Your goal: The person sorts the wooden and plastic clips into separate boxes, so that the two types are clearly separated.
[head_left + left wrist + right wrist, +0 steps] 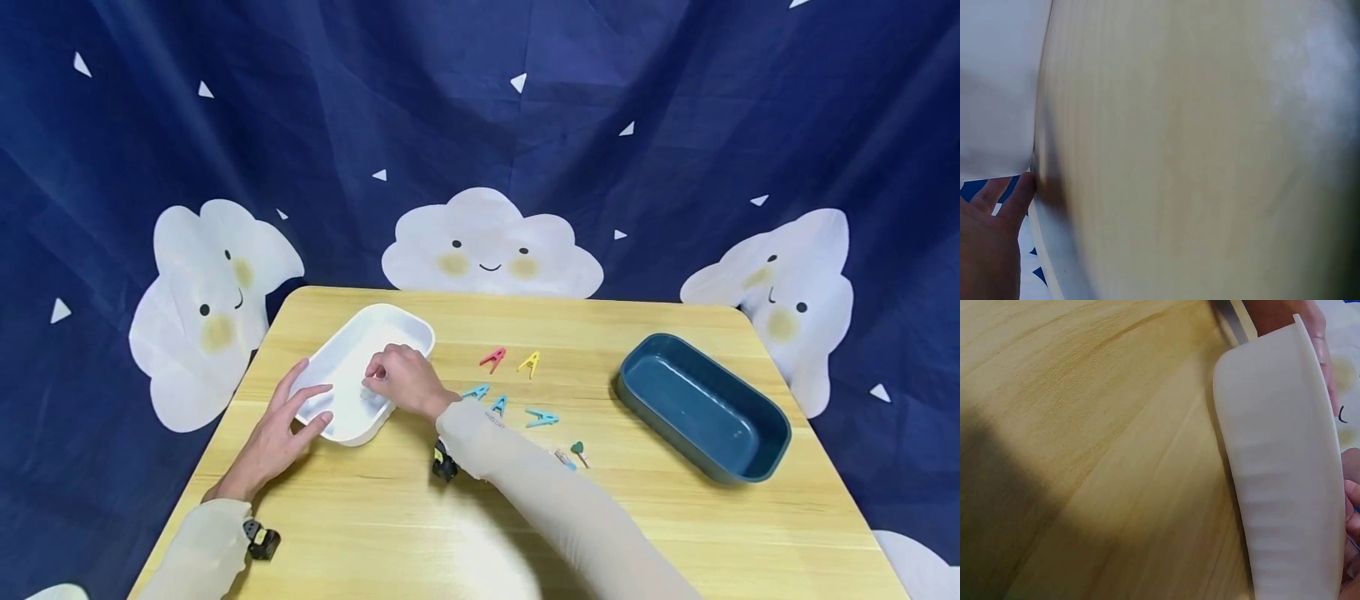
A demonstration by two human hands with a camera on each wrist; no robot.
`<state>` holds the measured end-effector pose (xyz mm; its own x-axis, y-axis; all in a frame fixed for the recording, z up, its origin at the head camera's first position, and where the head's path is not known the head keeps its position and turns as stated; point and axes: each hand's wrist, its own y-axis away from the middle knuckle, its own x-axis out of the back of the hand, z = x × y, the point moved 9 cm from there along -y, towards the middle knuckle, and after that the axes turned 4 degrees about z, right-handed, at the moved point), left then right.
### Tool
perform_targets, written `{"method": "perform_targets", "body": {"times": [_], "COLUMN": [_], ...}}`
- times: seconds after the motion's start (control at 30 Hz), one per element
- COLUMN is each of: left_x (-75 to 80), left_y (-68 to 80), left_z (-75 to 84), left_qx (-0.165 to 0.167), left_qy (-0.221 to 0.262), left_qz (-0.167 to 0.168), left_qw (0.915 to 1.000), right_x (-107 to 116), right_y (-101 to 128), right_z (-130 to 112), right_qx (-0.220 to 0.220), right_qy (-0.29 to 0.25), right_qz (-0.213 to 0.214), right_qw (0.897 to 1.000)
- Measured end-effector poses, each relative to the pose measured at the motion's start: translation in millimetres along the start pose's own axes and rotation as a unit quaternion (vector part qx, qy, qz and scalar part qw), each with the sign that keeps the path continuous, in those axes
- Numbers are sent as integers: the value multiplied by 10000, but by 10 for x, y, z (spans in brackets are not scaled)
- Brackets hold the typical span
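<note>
A white tray (352, 435) stands at the left of the table. Beside its left end is my left hand (273, 437), fingers spread and fairly straight, touching the rim; some fingertips reach over the inside. My right hand (405, 379) is lowered into the tray over its right side, with thumb and fingers curled into a pinch. A small pale thing (366, 393) shows at those fingertips; its kind is too blurred to tell. In the right wrist view the tray's outer wall (1285, 487) hides most of that hand's fingers (1352, 494).
Right of the tray lie a red clothespin (493, 359), a yellow clothespin (529, 363) and several blue clothespins (542, 417). Nearer me are a small clip with a green heart (578, 448) and another small clip (564, 458). A dark teal bin (675, 442) stands at the right.
</note>
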<state>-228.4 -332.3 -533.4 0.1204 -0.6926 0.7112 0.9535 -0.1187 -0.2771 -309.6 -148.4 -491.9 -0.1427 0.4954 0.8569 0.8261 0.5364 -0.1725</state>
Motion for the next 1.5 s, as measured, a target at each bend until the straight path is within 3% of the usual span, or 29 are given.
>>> {"method": "perform_targets", "body": {"times": [0.37,0.7,0.87,1.5], "left_x": [-12,-16,-27,-23], "left_y": [22,12,0,0], "left_z": [-27,-4,-2,-16], "left_qx": [122,128,93,116], "left_qy": [-12,13,10,91], "left_qz": [-44,-62,-72,-90], "left_qw": [9999,9999,9999,9999], "right_x": [94,323,418,763], "right_y": [22,239,369,842], "right_z": [25,120,278,736], "right_qx": [162,297,115,-131], "right_qy": [-737,-1321,-1547,-1578], "right_qz": [268,472,443,605], "right_qw": [9968,9897,9869,9855]}}
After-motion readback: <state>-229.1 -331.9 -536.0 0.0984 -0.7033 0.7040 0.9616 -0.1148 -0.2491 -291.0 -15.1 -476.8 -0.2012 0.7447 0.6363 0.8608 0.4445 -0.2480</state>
